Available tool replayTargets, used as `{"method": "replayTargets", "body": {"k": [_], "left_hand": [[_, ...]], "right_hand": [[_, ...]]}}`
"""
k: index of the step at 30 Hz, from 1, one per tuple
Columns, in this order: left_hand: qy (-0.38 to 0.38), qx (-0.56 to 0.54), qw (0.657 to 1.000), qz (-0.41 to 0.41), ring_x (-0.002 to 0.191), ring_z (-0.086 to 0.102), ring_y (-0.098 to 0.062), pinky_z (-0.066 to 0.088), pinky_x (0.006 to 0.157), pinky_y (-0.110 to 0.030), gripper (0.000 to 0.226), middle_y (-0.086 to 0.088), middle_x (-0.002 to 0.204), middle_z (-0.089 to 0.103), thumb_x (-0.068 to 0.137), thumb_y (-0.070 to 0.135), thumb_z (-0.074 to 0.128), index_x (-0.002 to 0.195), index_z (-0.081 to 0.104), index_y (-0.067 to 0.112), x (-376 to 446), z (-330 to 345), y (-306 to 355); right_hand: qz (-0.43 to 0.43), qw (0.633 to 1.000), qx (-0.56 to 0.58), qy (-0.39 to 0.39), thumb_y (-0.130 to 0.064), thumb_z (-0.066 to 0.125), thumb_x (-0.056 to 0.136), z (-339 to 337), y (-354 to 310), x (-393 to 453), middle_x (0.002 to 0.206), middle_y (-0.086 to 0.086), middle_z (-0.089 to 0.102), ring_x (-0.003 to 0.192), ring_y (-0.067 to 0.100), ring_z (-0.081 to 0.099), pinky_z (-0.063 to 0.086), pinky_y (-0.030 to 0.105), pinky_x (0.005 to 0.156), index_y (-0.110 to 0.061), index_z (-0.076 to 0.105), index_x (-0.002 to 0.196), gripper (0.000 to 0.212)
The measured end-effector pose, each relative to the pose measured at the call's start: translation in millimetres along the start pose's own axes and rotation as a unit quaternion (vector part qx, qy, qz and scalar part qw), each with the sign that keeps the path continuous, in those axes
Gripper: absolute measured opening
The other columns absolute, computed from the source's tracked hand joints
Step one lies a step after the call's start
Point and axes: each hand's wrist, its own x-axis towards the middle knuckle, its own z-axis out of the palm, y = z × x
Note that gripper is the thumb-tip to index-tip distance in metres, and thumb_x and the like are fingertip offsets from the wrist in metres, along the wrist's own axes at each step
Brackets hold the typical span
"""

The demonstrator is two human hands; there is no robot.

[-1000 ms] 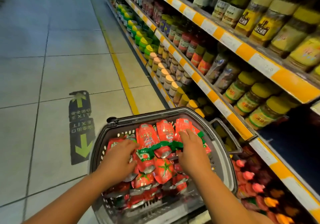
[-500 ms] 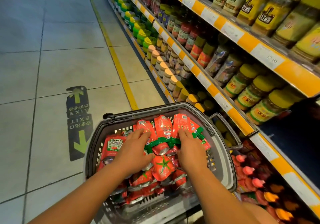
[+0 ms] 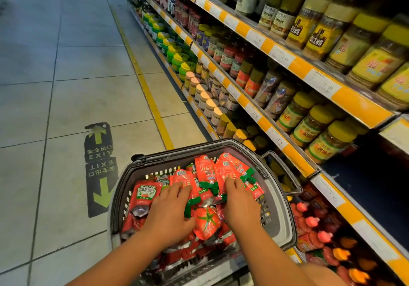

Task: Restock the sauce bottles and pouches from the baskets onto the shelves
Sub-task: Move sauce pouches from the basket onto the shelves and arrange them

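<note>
A grey plastic basket [image 3: 280, 208] stands in front of me, heaped with red ketchup pouches [image 3: 207, 220] with green trim. My left hand [image 3: 169, 213] lies palm down on the left side of the heap, fingers spread over a pouch. My right hand [image 3: 240, 205] rests on the right side, fingers curled into a bunch of pouches [image 3: 221, 170] that stand tilted against the far rim. One Heinz pouch [image 3: 145, 194] lies at the basket's left edge. Whether either hand has a firm grip on a pouch is unclear.
Shelves [image 3: 298, 159] with orange price strips run along the right, packed with jars. The lowest shelf [image 3: 314, 230] beside the basket holds red sauce bottles. A dark gap [image 3: 371, 188] shows on the shelf at the right. Tiled floor with an exit sticker [image 3: 99, 168] lies at the left.
Both hands have slid toward the middle and far part of the pouch heap. The view has shifted slightly; the basket stays where it was.
</note>
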Motion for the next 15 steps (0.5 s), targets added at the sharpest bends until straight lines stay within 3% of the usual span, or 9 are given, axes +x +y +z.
{"method": "replayTargets", "body": {"k": [3,5,8,10,13,15], "left_hand": [[0.011,0.007,1.000,0.012,0.142,0.033,-0.021,0.038,0.115,-0.043,0.086,0.011,0.156,0.031,0.083,0.061,0.067,0.156,0.030,0.033,-1,0,-2],[0.022,-0.005,0.999,0.022,0.140,0.034,-0.018,0.039,0.113,-0.040,0.079,0.015,0.152,0.035,0.085,0.056,0.067,0.153,0.034,0.034,-2,1,-5],[0.035,-0.015,0.998,0.039,0.137,0.035,-0.012,0.038,0.114,-0.037,0.071,0.019,0.150,0.039,0.087,0.058,0.064,0.151,0.040,0.036,-7,0,-10],[0.042,-0.011,0.998,0.049,0.135,0.036,-0.011,0.039,0.114,-0.037,0.069,0.019,0.146,0.043,0.088,0.058,0.066,0.149,0.045,0.036,-7,-2,-11],[0.048,-0.011,0.997,0.062,0.132,0.038,-0.010,0.041,0.113,-0.037,0.069,0.018,0.136,0.045,0.085,0.053,0.072,0.146,0.048,0.033,-7,-3,-9],[0.042,-0.023,0.997,0.059,0.141,0.035,-0.014,0.039,0.117,-0.038,0.072,0.014,0.140,0.043,0.085,0.049,0.075,0.148,0.044,0.033,-8,-2,-7]], "right_hand": [[0.001,0.999,0.032,0.017,0.010,0.059,0.082,1,5,3,0.133,0.006,0.048,0.093,0.029,0.060,0.040,0.039,0.060,-0.020,0.041,0.141,0.068],[0.003,0.998,0.059,0.030,0.010,0.057,0.083,-4,9,6,0.129,0.007,0.053,0.101,0.029,0.059,0.047,0.039,0.068,-0.017,0.049,0.141,0.064],[0.011,0.991,0.108,0.075,0.003,0.059,0.086,-10,11,9,0.110,0.008,0.059,0.098,0.031,0.055,0.040,0.038,0.072,-0.009,0.063,0.109,0.027],[0.022,0.981,0.153,0.117,-0.001,0.058,0.089,-15,10,8,0.094,0.004,0.056,0.092,0.028,0.051,0.034,0.035,0.069,-0.010,0.058,0.090,0.010],[0.019,0.963,0.206,0.173,-0.008,0.061,0.096,-25,10,7,0.097,0.003,0.062,0.097,0.022,0.047,0.045,0.037,0.077,-0.010,0.066,0.102,0.009],[0.013,0.952,0.214,0.218,-0.014,0.063,0.097,-34,10,7,0.100,0.000,0.065,0.100,0.022,0.047,0.048,0.040,0.082,-0.014,0.068,0.112,0.016]]}}
